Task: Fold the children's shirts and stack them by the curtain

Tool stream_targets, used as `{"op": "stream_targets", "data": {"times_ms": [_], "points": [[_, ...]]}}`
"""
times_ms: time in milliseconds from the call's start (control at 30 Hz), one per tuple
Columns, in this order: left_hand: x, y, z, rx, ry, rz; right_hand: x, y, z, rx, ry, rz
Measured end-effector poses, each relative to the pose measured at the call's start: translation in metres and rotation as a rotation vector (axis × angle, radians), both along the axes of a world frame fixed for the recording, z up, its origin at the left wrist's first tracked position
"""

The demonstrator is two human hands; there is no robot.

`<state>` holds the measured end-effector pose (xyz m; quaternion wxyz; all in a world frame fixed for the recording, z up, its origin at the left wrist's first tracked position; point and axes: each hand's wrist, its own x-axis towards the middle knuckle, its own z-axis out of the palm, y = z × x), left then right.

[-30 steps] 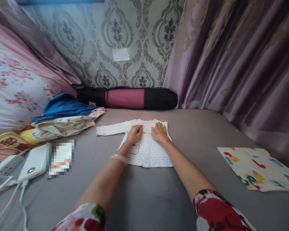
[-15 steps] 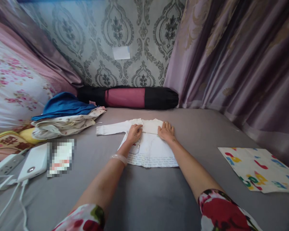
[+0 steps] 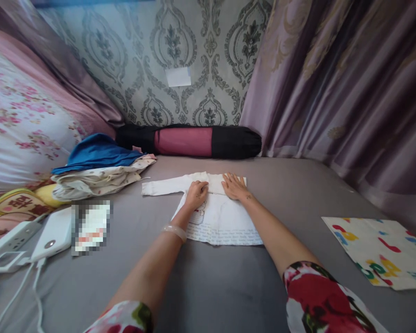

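Your white shirt (image 3: 229, 219) lies spread on the grey sheet (image 3: 222, 286) in front of you, one sleeve stretched out to your left and its printed hem toward you. Your left hand (image 3: 197, 195) rests on its upper part with fingers curled, though I cannot tell whether they pinch any fabric, while your right hand (image 3: 235, 187) lies flat, fingers spread, near the shoulder. Beyond the shirt sits a black-and-pink roll (image 3: 183, 141), with piled clothes (image 3: 97, 185) to your left and a letter-patterned cloth (image 3: 384, 254) to your right.
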<state>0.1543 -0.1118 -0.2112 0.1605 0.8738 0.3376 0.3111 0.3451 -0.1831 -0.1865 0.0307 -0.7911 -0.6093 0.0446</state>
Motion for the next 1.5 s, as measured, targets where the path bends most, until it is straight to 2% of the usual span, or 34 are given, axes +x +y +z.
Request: {"op": "stream_targets", "data": {"times_ms": [467,600,700,800,967,1167,1500], "points": [[-0.002,-0.003,0.001,0.014,0.015,0.051,0.000,-0.002,0.000,-0.020,-0.014,0.002],[-0.002,-0.004,0.002,0.021,0.008,0.105,0.000,-0.001,0.000,-0.028,-0.012,0.004],[-0.002,-0.006,0.004,0.027,-0.006,0.141,0.001,0.000,0.003,-0.047,0.005,0.003],[-0.002,-0.009,0.007,0.068,-0.028,0.121,0.001,0.001,0.010,-0.093,0.054,-0.013],[-0.001,-0.010,0.009,0.106,0.015,0.077,-0.020,0.004,0.019,-0.020,0.060,0.030],[0.000,-0.009,0.008,0.086,0.121,0.053,-0.055,0.008,0.011,0.012,0.141,0.165],[0.004,-0.011,0.005,0.087,0.228,0.146,-0.056,0.003,0.006,0.009,0.158,0.145]]}}
